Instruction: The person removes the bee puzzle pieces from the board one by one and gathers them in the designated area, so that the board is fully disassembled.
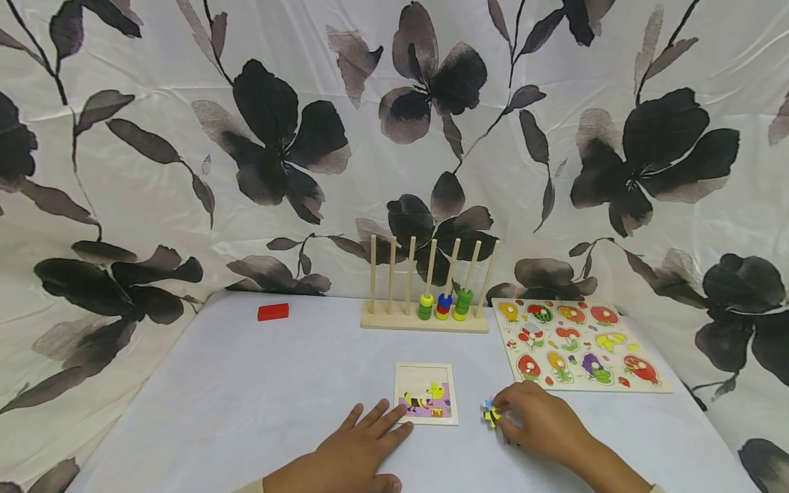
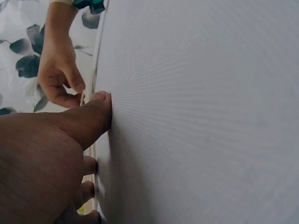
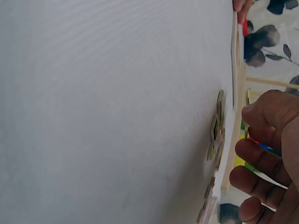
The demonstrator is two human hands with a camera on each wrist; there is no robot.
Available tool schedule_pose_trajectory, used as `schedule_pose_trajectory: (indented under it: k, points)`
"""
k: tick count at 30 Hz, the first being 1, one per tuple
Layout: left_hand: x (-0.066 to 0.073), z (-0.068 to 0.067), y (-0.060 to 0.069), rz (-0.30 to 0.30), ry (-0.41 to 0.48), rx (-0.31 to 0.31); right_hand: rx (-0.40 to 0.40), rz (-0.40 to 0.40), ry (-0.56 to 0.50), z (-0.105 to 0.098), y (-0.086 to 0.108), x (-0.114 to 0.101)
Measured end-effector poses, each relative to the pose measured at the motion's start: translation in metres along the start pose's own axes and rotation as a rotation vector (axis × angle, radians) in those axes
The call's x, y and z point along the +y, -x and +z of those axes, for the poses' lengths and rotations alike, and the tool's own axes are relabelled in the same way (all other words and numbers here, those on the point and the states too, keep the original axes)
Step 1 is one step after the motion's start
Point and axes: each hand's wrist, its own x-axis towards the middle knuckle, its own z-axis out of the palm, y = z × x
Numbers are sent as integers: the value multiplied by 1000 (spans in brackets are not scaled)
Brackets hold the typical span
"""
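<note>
A small wooden tray puzzle (image 1: 425, 373) lies on the white table, its lower part filled with purple and yellow picture pieces. My left hand (image 1: 360, 448) is spread flat, fingertips touching the tray's lower left edge; in the left wrist view the left hand (image 2: 51, 149) rests on the cloth. Right of the tray, my right hand (image 1: 542, 421) pinches a small yellow, black and blue piece (image 1: 490, 414) between thumb and fingers. In the right wrist view the right hand (image 3: 275, 140) holds the thin piece edge-on, above loose puzzle pieces (image 3: 217, 126) on the table.
A wooden peg rack (image 1: 425, 323) with coloured rings on three pegs stands behind the tray. A fruit picture board (image 1: 582, 346) lies at the back right. A red block (image 1: 273, 312) sits at the back left. A floral cloth hangs behind the table.
</note>
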Motion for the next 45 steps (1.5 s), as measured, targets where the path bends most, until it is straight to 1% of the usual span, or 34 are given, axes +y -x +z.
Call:
schedule_pose_trajectory:
  k: [9, 11, 18, 22, 27, 33, 45]
  points:
    - [0, 2, -1, -12, 6, -10, 18, 24, 1, -4, 11, 12]
    - [0, 3, -1, -12, 9, -9, 9, 36, 0, -4, 13, 14]
    - [-1, 4, 0, 2, 21, 3, -18, 39, 19, -7, 19, 20]
    - [-1, 4, 0, -3, 22, -6, -36, 61, 16, -10, 23, 22]
    - [-1, 3, -1, -10, 24, -16, -36, 71, 23, -12, 27, 25]
    - [0, 1, 0, -10, 15, -15, -47, 65, 23, -14, 30, 32]
    - [2, 0, 1, 1, -10, 18, -115, 150, 17, -15, 34, 45]
